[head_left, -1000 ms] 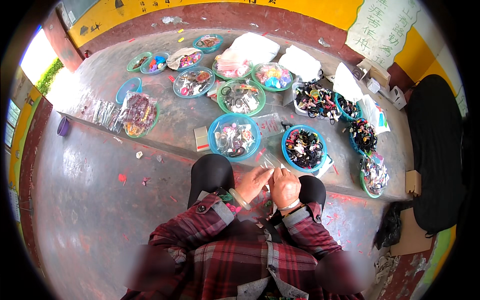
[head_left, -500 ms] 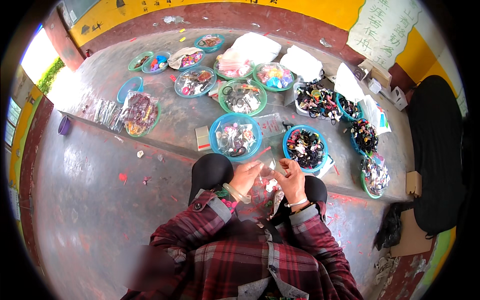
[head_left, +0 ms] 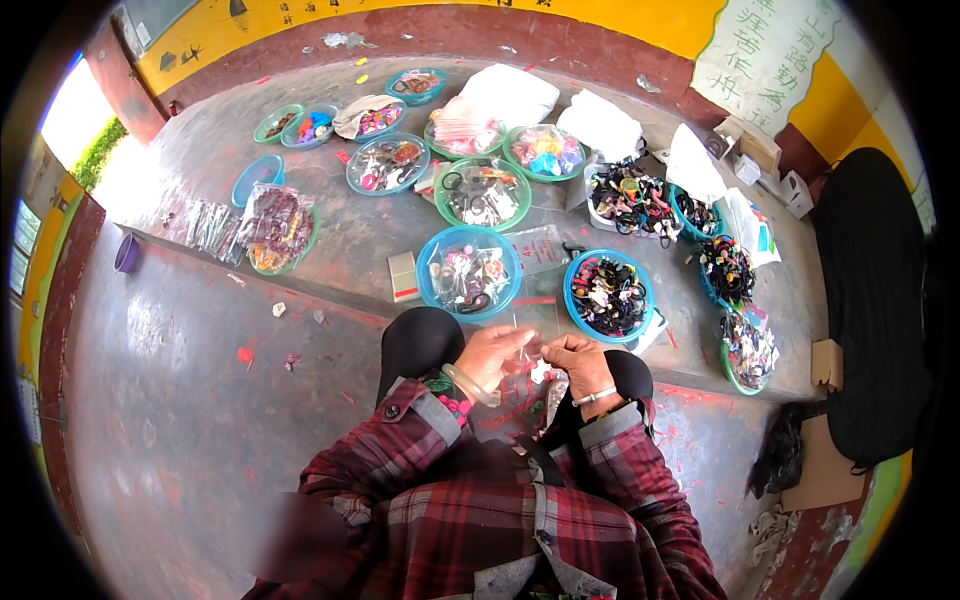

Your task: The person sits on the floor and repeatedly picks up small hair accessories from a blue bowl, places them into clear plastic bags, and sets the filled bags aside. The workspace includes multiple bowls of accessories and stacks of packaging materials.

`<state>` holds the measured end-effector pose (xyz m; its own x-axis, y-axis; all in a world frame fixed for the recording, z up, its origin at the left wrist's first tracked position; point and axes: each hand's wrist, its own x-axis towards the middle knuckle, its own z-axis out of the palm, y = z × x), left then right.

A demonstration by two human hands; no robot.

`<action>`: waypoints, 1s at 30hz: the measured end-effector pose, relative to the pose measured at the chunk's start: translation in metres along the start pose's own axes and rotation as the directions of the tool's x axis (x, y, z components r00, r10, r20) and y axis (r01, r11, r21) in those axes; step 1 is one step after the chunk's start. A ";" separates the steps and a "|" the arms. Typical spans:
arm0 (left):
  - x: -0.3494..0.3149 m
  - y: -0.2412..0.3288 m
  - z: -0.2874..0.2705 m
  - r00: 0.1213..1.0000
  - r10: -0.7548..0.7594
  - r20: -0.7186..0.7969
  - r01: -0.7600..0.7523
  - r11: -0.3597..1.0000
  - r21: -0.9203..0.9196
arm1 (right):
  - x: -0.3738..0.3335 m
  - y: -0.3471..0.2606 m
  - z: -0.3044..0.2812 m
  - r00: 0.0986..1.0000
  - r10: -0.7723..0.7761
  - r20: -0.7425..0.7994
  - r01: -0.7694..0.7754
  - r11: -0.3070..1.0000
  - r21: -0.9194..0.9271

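Note:
My left hand (head_left: 494, 356) has thumb and fingers pinched on a small clear plastic bag (head_left: 522, 346) above my lap. Close beside it, my right hand (head_left: 582, 364) is closed with its fingertips at the bag's other side. The film is thin and see-through, so its edges are hard to make out. Just beyond my left hand stands a blue basin (head_left: 470, 232) of small packed items and black-handled scissors (head_left: 478, 302). Past my right hand is another blue basin (head_left: 570, 298), full of black hair ties with colourful ornaments. A small white piece (head_left: 541, 371) shows below my hands.
A raised concrete step (head_left: 350, 230) holds several more basins, among them a green basin (head_left: 527, 195) with scissors. A grey and red box (head_left: 403, 276) and a flat clear packet (head_left: 540, 248) lie near the blue basin. White sacks (head_left: 602, 124) stand behind.
My right hand has turned over, its fingers curling down and in toward the left hand. The clear bag, held up and glinting before, now sits lower between the hands.

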<state>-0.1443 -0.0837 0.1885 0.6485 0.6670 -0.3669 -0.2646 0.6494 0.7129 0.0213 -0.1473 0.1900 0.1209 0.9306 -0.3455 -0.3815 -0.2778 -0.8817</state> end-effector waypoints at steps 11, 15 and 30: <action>0.000 -0.003 0.001 0.998 -0.040 0.047 0.044 0.995 -0.087 | 0.002 0.005 -0.001 1.000 -0.026 0.000 0.026 1.000 -0.003; 0.004 -0.006 -0.003 1.000 0.023 0.017 -0.022 0.998 -0.055 | 0.003 0.007 0.002 0.999 -0.037 -0.010 0.035 0.987 -0.156; 0.007 -0.015 -0.001 0.911 0.402 0.095 -0.330 0.570 0.752 | -0.018 -0.016 0.029 0.574 -0.784 0.236 0.514 0.120 -0.850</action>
<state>-0.1364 -0.0885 0.1747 0.5521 0.8337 0.0092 0.1721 -0.1248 0.9771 -0.0010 -0.1526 0.2198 0.1523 0.8083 0.5687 0.7947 0.2420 -0.5567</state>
